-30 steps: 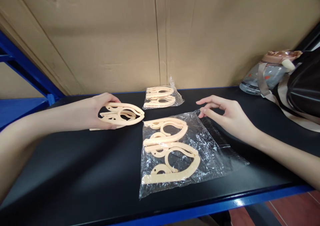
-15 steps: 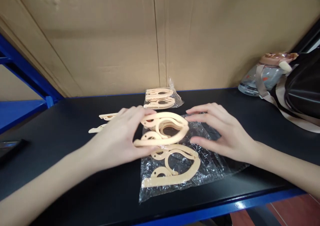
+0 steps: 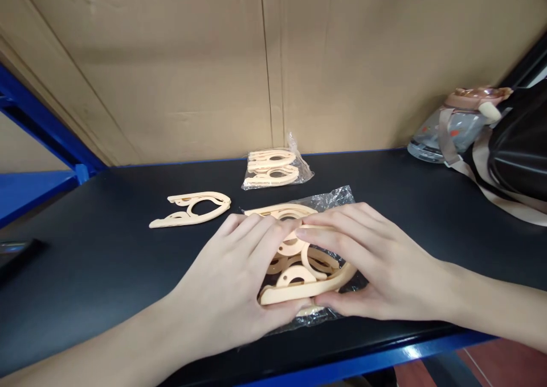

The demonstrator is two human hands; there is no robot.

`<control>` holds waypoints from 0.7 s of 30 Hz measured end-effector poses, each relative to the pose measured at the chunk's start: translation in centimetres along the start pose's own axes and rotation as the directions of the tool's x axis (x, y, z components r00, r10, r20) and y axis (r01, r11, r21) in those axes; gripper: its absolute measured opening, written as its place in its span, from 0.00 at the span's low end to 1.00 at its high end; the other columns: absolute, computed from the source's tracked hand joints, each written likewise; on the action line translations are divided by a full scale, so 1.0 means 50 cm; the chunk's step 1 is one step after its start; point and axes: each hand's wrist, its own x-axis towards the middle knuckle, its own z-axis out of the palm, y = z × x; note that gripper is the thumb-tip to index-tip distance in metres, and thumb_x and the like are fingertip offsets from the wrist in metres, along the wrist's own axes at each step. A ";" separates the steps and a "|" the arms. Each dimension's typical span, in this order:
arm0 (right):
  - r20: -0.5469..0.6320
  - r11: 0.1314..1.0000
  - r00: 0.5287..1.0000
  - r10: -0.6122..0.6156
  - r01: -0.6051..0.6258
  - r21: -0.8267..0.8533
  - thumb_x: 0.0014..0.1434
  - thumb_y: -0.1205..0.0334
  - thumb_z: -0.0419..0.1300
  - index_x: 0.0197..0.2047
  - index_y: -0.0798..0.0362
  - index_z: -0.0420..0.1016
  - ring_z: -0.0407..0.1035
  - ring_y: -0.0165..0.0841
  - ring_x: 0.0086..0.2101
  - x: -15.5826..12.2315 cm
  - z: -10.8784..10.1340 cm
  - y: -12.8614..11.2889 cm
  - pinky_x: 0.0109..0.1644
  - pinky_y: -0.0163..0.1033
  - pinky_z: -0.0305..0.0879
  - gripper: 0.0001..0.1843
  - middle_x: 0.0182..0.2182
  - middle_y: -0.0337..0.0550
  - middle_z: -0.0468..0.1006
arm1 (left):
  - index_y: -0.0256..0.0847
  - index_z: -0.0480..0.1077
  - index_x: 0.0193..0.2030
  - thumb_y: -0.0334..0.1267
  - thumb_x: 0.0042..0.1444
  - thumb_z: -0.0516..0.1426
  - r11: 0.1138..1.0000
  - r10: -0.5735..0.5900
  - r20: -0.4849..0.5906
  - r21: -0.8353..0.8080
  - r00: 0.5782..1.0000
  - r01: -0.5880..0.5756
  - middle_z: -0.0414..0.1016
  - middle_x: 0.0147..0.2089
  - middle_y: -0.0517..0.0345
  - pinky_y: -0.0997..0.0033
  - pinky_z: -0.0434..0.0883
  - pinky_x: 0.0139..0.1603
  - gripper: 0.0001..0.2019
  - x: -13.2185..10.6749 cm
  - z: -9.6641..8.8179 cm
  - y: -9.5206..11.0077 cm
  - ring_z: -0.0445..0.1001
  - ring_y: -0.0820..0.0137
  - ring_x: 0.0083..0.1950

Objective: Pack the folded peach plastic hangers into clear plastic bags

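Note:
Both hands are around a beige folding hanger (image 3: 299, 291), folded up, near the front of the table. My left hand (image 3: 235, 278) grips its left end, fingers over the top edge and thumb along the bottom. On the right end, my right hand (image 3: 380, 267) closes in the same way, and the fingertips of both hands meet at the top. Beneath lies a clear plastic bag (image 3: 337, 198) with more beige hangers (image 3: 277, 209), partly covered by my hands. To the left, a folded hanger (image 3: 192, 220) rests loose on the table.
Against the cardboard wall (image 3: 192, 79) lies another clear bag with beige hangers (image 3: 273, 160). A clear water bottle (image 3: 448, 133) with a strap and a black bag (image 3: 521, 153) stand at the right. A dark phone-like object (image 3: 17, 253) sits at the left edge of the black table (image 3: 106, 273).
The held hanger has come down toward the front and right. My right hand, apart from it before, has closed on its right end. The loose hanger at left is now fully uncovered.

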 end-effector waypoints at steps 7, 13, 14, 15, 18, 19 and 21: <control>0.062 0.994 0.995 0.084 -0.079 -0.073 0.56 0.52 0.61 0.64 0.53 0.59 0.69 0.46 0.48 -0.008 -0.005 0.046 0.49 0.52 0.66 0.35 0.52 0.51 0.76 | 0.43 0.54 0.66 0.48 0.62 0.56 0.999 -0.047 0.078 -0.016 0.996 0.048 0.67 0.63 0.47 0.55 0.69 0.56 0.29 -0.002 -0.009 -0.039 0.69 0.55 0.60; 0.129 0.940 0.932 0.338 -0.327 -0.098 0.53 0.46 0.63 0.68 0.48 0.55 0.70 0.48 0.45 -0.024 -0.045 0.124 0.49 0.55 0.67 0.43 0.50 0.50 0.75 | 0.52 0.65 0.63 0.45 0.66 0.52 0.996 0.054 0.218 -0.077 0.974 -0.038 0.63 0.68 0.55 0.50 0.65 0.65 0.19 -0.003 -0.016 -0.093 0.60 0.57 0.69; 0.138 0.934 0.925 0.355 -0.342 -0.105 0.52 0.45 0.64 0.68 0.47 0.55 0.70 0.48 0.47 -0.026 -0.053 0.135 0.50 0.55 0.67 0.43 0.51 0.49 0.75 | 0.53 0.66 0.62 0.44 0.66 0.52 0.995 0.063 0.248 -0.086 0.967 -0.042 0.64 0.68 0.56 0.51 0.65 0.65 0.18 -0.003 -0.016 -0.097 0.60 0.58 0.69; 0.149 0.930 0.919 0.365 -0.351 -0.112 0.52 0.45 0.64 0.68 0.46 0.55 0.70 0.48 0.48 -0.029 -0.062 0.146 0.51 0.55 0.67 0.44 0.51 0.48 0.75 | 0.53 0.67 0.62 0.44 0.67 0.52 0.995 0.063 0.272 -0.094 0.960 -0.039 0.65 0.67 0.57 0.53 0.65 0.65 0.18 -0.003 -0.015 -0.099 0.60 0.59 0.69; 0.163 0.907 0.895 0.415 -0.393 -0.152 0.52 0.45 0.64 0.68 0.42 0.53 0.71 0.48 0.48 -0.038 -0.084 0.170 0.50 0.55 0.70 0.44 0.50 0.46 0.75 | 0.53 0.65 0.63 0.45 0.68 0.51 0.995 0.048 0.309 -0.102 0.950 -0.018 0.64 0.68 0.58 0.55 0.64 0.66 0.19 -0.003 -0.013 -0.100 0.61 0.61 0.69; 0.170 0.895 0.883 0.438 -0.410 -0.174 0.52 0.44 0.64 0.68 0.41 0.53 0.72 0.48 0.47 -0.043 -0.090 0.175 0.48 0.54 0.71 0.43 0.50 0.46 0.76 | 0.52 0.65 0.64 0.45 0.68 0.50 0.995 0.043 0.320 -0.098 0.946 -0.012 0.63 0.68 0.58 0.55 0.63 0.66 0.19 -0.002 -0.012 -0.100 0.60 0.62 0.69; 0.205 0.881 0.862 0.464 -0.426 -0.205 0.52 0.44 0.65 0.67 0.40 0.56 0.73 0.49 0.45 -0.056 -0.097 0.183 0.44 0.52 0.72 0.41 0.50 0.47 0.77 | 0.51 0.64 0.64 0.45 0.69 0.49 0.996 0.036 0.342 -0.087 0.939 -0.006 0.62 0.69 0.57 0.55 0.62 0.67 0.19 -0.001 -0.012 -0.100 0.59 0.63 0.70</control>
